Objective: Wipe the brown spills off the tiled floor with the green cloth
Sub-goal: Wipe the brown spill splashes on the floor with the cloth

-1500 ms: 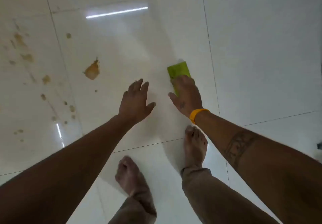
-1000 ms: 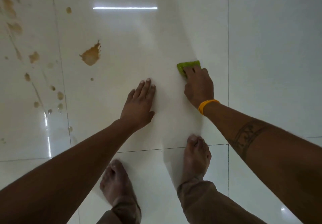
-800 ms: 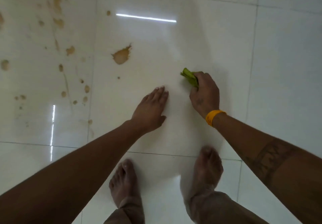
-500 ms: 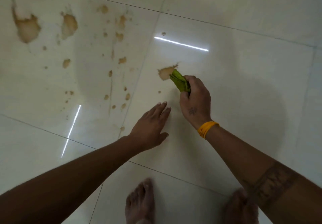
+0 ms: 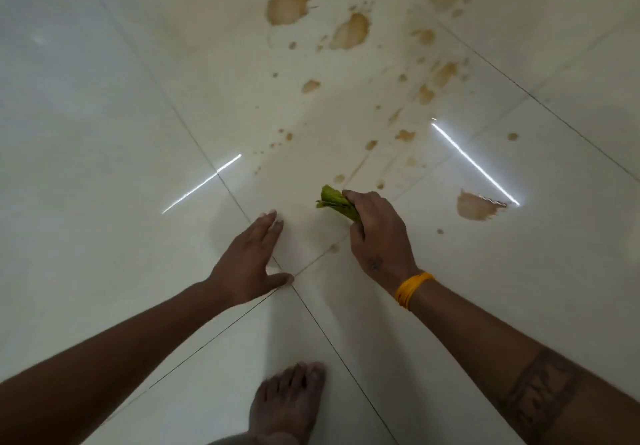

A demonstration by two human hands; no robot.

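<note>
While the right hand (image 5: 379, 236) grips the green cloth (image 5: 335, 202) bunched in its curled fingers, only a crumpled end pokes out beyond the knuckles, close to the tiled floor (image 5: 104, 133), though contact cannot be made out. The left hand (image 5: 251, 261) lies flat beside it, fingers straight and together, palm pressing the tile as a prop.

Most brown spills (image 5: 349, 30) lie ahead of the grip, scattered in drops that grow into large patches farther out. One broad blot (image 5: 478, 206) sits off to the grip's outer side, and a small spot (image 5: 334, 248) lies just under the thumb side, on the grout line.

Judging from this, the wad is the weak point: so little cloth is exposed that a pass may smear liquid rather than lift it. Wet, glossy tile under the propping palm and the bare foot (image 5: 287, 399) could also let either slide.
</note>
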